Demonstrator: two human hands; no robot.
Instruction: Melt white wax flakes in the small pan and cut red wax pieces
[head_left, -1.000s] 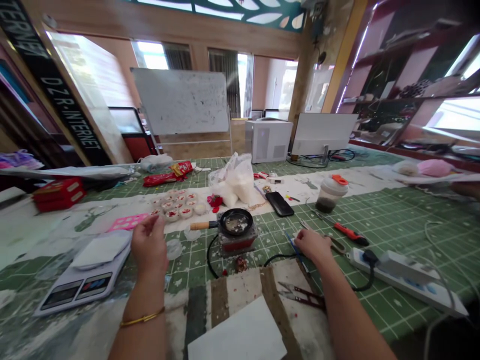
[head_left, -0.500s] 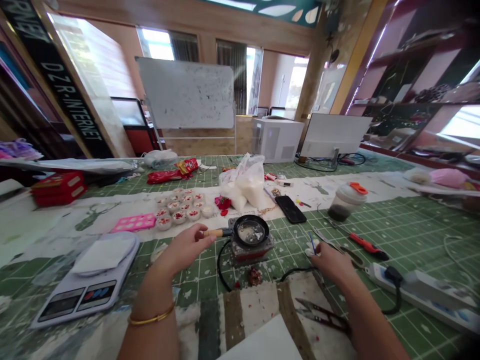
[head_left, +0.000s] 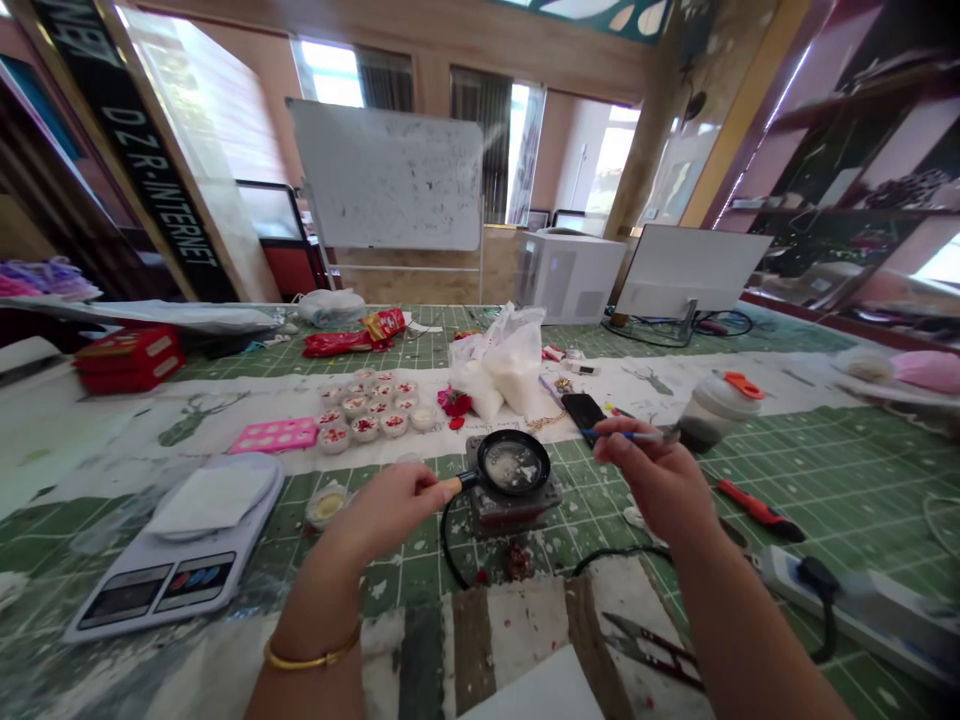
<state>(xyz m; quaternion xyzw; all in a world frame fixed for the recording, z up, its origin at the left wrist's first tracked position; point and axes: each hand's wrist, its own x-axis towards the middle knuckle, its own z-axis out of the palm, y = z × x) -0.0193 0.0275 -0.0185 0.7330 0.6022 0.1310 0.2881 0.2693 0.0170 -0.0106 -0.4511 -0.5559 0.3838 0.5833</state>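
My left hand [head_left: 401, 500] is closed on the wooden handle of a small black frying pan [head_left: 514, 464]. The pan rests on a small square hotplate [head_left: 517, 515], with melted-looking liquid and pale bits in it. To the right of the pan my right hand [head_left: 652, 475] is raised, pinching a thin blue stick [head_left: 637, 436] that lies sideways across the fingers; its far end is greyish and too small to make out. Behind the pan stand several small cups [head_left: 365, 428] with white filling and red bits, and a bag of white granules [head_left: 514, 370].
A kitchen scale [head_left: 180, 550] with paper on it stands at left, near a pink mold [head_left: 274, 435]. At right are a phone [head_left: 583, 415], a shaker bottle [head_left: 718, 412], a red-handled tool [head_left: 761, 510] and a power strip [head_left: 832, 590]. Thread snips [head_left: 649, 645] lie in front.
My right hand has lifted from the table with the blue stick and moved up toward the phone, turning the stick sideways. My left hand has closed further along the pan's handle.
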